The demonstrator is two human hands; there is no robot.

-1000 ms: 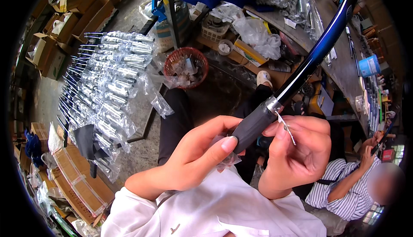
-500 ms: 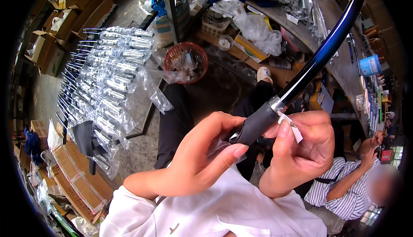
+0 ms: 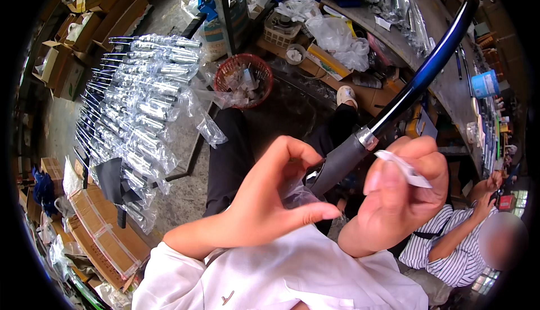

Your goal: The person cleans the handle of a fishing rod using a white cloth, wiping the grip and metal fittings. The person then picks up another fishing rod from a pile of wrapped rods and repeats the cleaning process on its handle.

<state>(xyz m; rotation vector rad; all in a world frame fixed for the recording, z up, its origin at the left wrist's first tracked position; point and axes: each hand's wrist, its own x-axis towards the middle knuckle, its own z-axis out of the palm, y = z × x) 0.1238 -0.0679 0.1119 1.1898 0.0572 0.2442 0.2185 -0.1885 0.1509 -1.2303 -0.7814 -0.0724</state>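
Note:
A long glossy tube, black with a blue sheen, slopes down from the upper right. It ends in a matte dark grey sleeve with a silver metal collar. My left hand curves around the sleeve's lower end, thumb and index finger wide apart. Crinkled clear plastic film shows inside that curve; whether the hidden fingers grip it is unclear. Just right of the collar, my right hand is closed, pinching a small white strip that looks like paper or a label, apart from the tube.
Left on the floor lies a pile of plastic-wrapped silver tubes. Ahead stands a red basket of scraps. Cardboard boxes sit at lower left. A workbench runs along the right, with a blue tub. Another person in stripes sits at right.
My right hand has moved right, off the collar, with the white strip. My left thumb has spread away from the sleeve. The sleeve end has shifted slightly right.

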